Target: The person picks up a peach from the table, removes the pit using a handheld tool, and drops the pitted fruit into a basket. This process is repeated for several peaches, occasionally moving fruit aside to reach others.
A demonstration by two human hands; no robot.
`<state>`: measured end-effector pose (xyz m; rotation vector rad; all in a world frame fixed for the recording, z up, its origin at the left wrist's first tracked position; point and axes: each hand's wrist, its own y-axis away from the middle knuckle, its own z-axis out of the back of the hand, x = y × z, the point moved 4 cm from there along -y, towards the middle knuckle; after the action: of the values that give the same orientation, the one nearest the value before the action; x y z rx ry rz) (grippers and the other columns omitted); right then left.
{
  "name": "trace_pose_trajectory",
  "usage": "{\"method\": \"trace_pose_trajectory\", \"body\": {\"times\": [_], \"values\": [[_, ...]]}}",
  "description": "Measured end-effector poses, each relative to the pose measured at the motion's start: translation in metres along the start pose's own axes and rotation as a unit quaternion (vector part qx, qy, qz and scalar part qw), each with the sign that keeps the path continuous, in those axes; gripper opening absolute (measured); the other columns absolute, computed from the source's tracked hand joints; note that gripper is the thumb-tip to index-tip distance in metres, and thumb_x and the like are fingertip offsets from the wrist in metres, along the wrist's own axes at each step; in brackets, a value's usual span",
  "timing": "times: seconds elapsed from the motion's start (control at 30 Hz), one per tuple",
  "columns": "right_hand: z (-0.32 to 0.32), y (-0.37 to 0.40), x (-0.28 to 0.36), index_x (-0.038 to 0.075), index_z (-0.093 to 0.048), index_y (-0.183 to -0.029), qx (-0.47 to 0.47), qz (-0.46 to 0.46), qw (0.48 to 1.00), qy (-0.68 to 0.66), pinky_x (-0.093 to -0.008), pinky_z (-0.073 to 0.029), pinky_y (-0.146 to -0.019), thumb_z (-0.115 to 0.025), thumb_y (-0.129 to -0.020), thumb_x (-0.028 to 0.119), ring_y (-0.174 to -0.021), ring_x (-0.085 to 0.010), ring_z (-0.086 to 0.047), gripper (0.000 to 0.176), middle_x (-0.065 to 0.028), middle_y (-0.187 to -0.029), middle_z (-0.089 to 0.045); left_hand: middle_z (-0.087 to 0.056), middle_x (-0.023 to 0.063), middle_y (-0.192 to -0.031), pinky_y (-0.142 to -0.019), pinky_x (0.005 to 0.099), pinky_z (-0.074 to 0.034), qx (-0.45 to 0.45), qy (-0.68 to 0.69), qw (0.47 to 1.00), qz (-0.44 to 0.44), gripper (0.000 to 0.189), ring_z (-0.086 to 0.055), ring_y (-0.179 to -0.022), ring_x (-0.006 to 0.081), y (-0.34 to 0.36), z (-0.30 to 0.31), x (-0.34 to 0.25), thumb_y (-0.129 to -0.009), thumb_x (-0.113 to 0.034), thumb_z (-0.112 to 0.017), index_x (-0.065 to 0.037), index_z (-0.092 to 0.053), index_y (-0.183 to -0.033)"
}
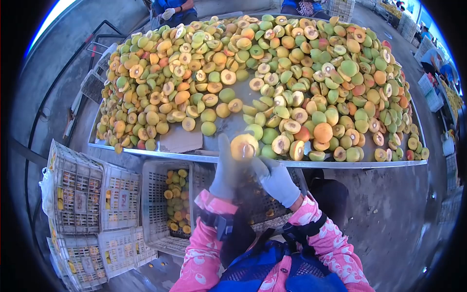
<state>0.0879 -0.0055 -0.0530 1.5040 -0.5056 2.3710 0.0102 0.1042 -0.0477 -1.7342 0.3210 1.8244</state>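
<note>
Just over the near table edge, a peach half with its cut face up is held in my left hand. The grey-white glove and the fruit are blurred by motion. Close by on the right, my right hand, gloved too, is closed with its fingers turned toward that half. What those fingers hold, if anything, is hidden in the blur. Behind both hands lies a broad heap of whole and cut peaches, green, yellow and orange, on a metal table. Several cut faces show brown centres.
Below the table, a plastic crate holds peach halves; another crate sits under my hands. Stacked crates stand at left. A piece of cardboard lies on the table's near edge. Two people are across the table.
</note>
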Motion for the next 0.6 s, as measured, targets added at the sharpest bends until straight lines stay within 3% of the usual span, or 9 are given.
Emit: {"method": "trace_pose_trajectory", "body": {"times": [0.1, 0.13, 0.17, 0.3, 0.4, 0.5, 0.57, 0.6], "values": [[0.0, 0.007, 0.013, 0.008, -0.061, -0.102, -0.044, 0.037, 0.998, 0.0, -0.0416, -0.048, -0.064, -0.046, -0.094, 0.018, -0.075, -0.0357, -0.061, 0.02, -0.0153, -0.085, -0.063, -0.062, 0.0188, -0.1, -0.07, 0.0366, -0.049, 0.0, 0.071, 0.997, 0.026, 0.041, -0.06, -0.081, 0.0242, 0.01, 0.001, -0.012, -0.093, -0.033, -0.053, 0.005, -0.051, -0.108], [0.001, 0.009, 0.018, 0.003, -0.061, -0.096, -0.067, 0.058, 0.996, -0.009, -0.0393, -0.047, -0.061, -0.048, -0.094, 0.021, -0.069, -0.0312, -0.061, 0.022, -0.0153, -0.077, -0.062, -0.062, 0.0188, -0.1, -0.07, 0.0366, -0.049, -0.001, 0.074, 0.997, 0.021, 0.041, -0.06, -0.081, 0.0242, 0.011, 0.0, -0.02, -0.093, -0.033, -0.053, 0.005, -0.051, -0.108], [0.001, 0.011, 0.021, -0.001, -0.06, -0.09, -0.089, 0.077, 0.993, -0.02, -0.0371, -0.046, -0.059, -0.049, -0.095, 0.024, -0.063, -0.0267, -0.06, 0.028, -0.0153, -0.07, -0.061, -0.063, 0.0187, -0.1, -0.071, 0.0367, -0.048, -0.022, 0.022, 0.999, -0.018, 0.037, -0.059, -0.08, 0.0255, 0.015, 0.001, -0.031, -0.092, -0.03, -0.053, 0.005, -0.052, -0.105], [-0.001, 0.017, 0.036, -0.001, -0.06, -0.09, -0.094, 0.076, 0.992, -0.039, -0.0362, -0.046, -0.059, -0.049, -0.095, 0.025, -0.063, -0.0266, -0.06, 0.028, -0.0158, -0.07, -0.061, -0.064, 0.0167, -0.1, -0.074, 0.0349, -0.047, -0.108, -0.086, 0.985, -0.108, 0.024, -0.059, -0.081, 0.025, 0.026, 0.002, -0.053, -0.088, -0.019, -0.054, 0.003, -0.057, -0.095], [-0.003, 0.019, 0.041, -0.001, -0.06, -0.09, -0.102, 0.094, 0.989, -0.041, -0.0347, -0.046, -0.059, -0.049, -0.096, 0.026, -0.062, -0.024, -0.06, 0.03, -0.0138, -0.07, -0.061, -0.064, 0.0162, -0.1, -0.073, 0.0339, -0.047, -0.143, -0.089, 0.975, -0.144, 0.02, -0.058, -0.08, 0.0237, 0.033, 0.001, -0.067, -0.087, -0.015, -0.053, 0.003, -0.059, -0.093], [-0.001, 0.022, 0.042, -0.001, -0.06, -0.09, -0.072, 0.08, 0.991, -0.074, -0.0332, -0.046, -0.058, -0.049, -0.097, 0.027, -0.062, -0.0193, -0.058, 0.031, -0.0111, -0.069, -0.06, -0.064, 0.0151, -0.098, -0.072, 0.033, -0.047, -0.12, -0.092, 0.976, -0.157, 0.019, -0.058, -0.079, 0.0222, 0.034, 0.006, -0.056, -0.087, -0.013, -0.053, 0.002, -0.06, -0.095], [-0.002, 0.02, 0.039, 0.004, -0.057, -0.101, 0.023, 0.035, 0.998, -0.053, -0.04, -0.049, -0.064, -0.048, -0.091, 0.013, -0.075, -0.038, -0.061, 0.017, -0.018, -0.086, -0.062, -0.065, 0.0145, -0.097, -0.072, 0.0324, -0.047, -0.084, -0.091, 0.983, -0.136, 0.02, -0.058, -0.079, 0.0214, 0.029, 0.011, -0.06, -0.086, -0.014, -0.053, 0.002, -0.061, -0.096], [-0.002, 0.02, 0.037, 0.004, -0.057, -0.101, 0.02, 0.035, 0.998, -0.054, -0.04, -0.049, -0.064, -0.048, -0.091, 0.013, -0.075, -0.038, -0.061, 0.017, -0.018, -0.086, -0.062, -0.065, 0.0138, -0.095, -0.072, 0.0317, -0.047, -0.048, -0.092, 0.988, -0.115, 0.02, -0.058, -0.079, 0.0207, 0.025, 0.011, -0.062, -0.086, -0.014, -0.053, 0.001, -0.062, -0.096]]}}
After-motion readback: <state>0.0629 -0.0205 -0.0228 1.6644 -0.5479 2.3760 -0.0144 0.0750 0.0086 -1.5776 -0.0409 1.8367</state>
